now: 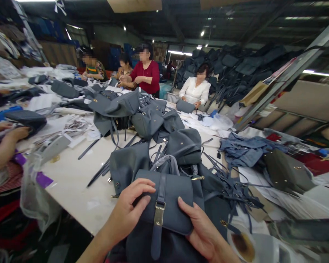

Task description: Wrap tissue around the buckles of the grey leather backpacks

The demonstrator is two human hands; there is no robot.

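Note:
A dark blue-grey backpack (pixel 174 197) is right in front of me, its flap lying down over the front. Down the flap's middle runs a strap (pixel 155 243) with a gold buckle (pixel 159 213). My left hand (pixel 130 206) rests on the flap's left side, fingers stretched over it and thumb apart. At the right edge, my right hand (pixel 201 228) grips the flap, thumb on top and the other fingers partly hidden at its side. Plastic-wrapped handle loops (pixel 167 160) stand up behind the flap.
Similar bags (pixel 130 160) crowd the white table (pixel 68 193) ahead. An olive bag (pixel 287 170) and a stained cup (pixel 242 244) are at the right. A co-worker's hands (pixel 16 133) hold a bag at the left; several people work across the table, one in a red top (pixel 148 76).

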